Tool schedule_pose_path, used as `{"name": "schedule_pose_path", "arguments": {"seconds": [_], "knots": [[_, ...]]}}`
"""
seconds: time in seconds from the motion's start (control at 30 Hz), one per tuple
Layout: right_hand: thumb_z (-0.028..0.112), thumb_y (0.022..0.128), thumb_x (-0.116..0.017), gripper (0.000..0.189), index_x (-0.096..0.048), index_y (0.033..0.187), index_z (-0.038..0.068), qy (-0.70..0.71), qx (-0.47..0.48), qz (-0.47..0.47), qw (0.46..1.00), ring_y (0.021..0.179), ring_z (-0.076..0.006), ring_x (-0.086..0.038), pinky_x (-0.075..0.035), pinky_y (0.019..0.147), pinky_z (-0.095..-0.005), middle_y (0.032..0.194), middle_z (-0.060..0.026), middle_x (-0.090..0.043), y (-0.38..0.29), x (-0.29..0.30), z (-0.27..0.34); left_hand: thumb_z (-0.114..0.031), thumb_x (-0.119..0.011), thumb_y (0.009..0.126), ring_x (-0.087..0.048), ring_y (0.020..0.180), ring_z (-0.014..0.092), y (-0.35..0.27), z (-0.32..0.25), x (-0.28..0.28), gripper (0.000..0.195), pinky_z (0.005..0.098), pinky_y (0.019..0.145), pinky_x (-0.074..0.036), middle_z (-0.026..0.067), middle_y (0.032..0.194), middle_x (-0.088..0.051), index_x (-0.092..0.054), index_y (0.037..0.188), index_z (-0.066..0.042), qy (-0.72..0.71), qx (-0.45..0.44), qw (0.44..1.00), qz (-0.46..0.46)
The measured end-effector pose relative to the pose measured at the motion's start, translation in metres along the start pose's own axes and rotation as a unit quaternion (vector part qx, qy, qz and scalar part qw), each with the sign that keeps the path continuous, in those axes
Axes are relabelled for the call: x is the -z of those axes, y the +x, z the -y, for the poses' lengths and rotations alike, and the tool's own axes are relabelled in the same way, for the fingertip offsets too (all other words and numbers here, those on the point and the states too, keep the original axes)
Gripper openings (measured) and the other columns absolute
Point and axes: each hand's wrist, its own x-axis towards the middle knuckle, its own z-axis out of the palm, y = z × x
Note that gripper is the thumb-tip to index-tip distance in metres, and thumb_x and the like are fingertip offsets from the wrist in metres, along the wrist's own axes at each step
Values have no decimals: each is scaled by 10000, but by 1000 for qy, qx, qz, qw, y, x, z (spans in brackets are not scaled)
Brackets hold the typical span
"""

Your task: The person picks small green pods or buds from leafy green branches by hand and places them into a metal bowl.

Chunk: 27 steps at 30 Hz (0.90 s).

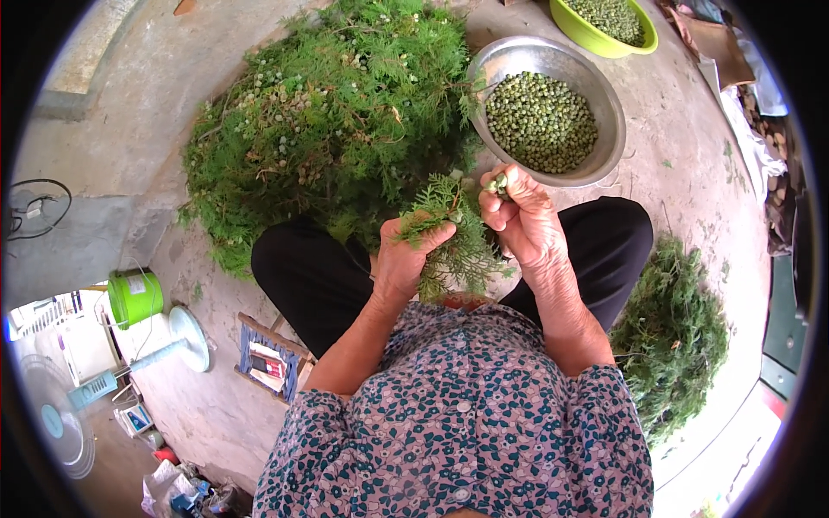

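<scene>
My left hand (pixel 407 256) grips a green conifer sprig (pixel 453 259), probably arborvitae, whose flat fronds hang between my knees. Just right of it, my right hand (pixel 524 213) pinches a few pale green cones (pixel 498 184) between thumb and fingers. Beyond that hand stands a wide metal basin (pixel 612 123), its bottom covered by a heap of loose green cones (pixel 541 123). A large pile of leafy cone-bearing branches (pixel 337 110) lies in front of me to the left and reaches the basin's rim.
A yellow-green plastic basin (pixel 583 40) with more cones stands at the far right. Another heap of green sprigs (pixel 677 343) lies on the concrete floor (pixel 673 162) beside my right knee. To my left are a folding stool (pixel 275 356), a standing fan (pixel 97 388) and a green bucket (pixel 136 299).
</scene>
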Motion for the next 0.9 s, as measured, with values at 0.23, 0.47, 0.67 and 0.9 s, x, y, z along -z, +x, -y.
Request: {"name": "schedule_pose_path", "arguments": {"seconds": [0.23,0.47,0.67,0.9], "knots": [[251,885,-495,246,-536,953,18,69,0,44,997,781,-271,-614,-478,524,-312,1000,-213,-576,0,4,3,-122,-688,739,-505,647,79,1,1,6,163,247,608,-411,-26,728,-589,-641,833,3,-8,41,998,-43],[200,817,-607,209,-567,902,13,-59,29,-8,998,563,-114,-483,-348,430,-203,769,-49,-545,9,7,4,-178,-710,720,-468,600,62,3,14,8,206,234,572,-379,-47,643,-560,-657,828,-12,108,-28,994,-21],[192,802,-634,311,-577,1058,26,-271,-52,-43,960,486,-46,-418,-304,407,-163,755,12,-549,3,-27,0,-152,-691,721,-538,681,74,-6,5,10,241,246,639,-439,21,732,-634,-648,912,-11,128,-19,992,-11],[213,773,-665,339,-560,1047,42,-281,21,-57,958,467,-33,-408,-310,379,-158,677,45,-501,9,-19,-21,-82,-648,757,-524,712,53,-2,2,12,206,228,659,-436,3,774,-627,-638,947,-2,-23,-13,998,54]]}}
